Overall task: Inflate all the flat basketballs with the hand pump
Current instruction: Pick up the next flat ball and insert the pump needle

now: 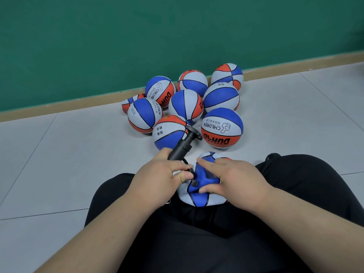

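Observation:
A flat, crumpled blue, white and red basketball [199,194] lies on my lap between my knees. My right hand [232,180] grips it, fingers over the top and thumb pressed into its near side. My left hand [163,174] holds the black hand pump [182,145] by the lower barrel, its T-handle pointing up and away, while thumb and forefinger pinch the thin hose end at the ball's valve. The needle itself is too small to make out.
Several round blue, white and red basketballs [222,128] are heaped on the grey tiled floor [59,154] just ahead, against a green wall [98,46] with a tan skirting. One at the far left [128,103] looks partly flat. My black trousers [197,243] fill the foreground.

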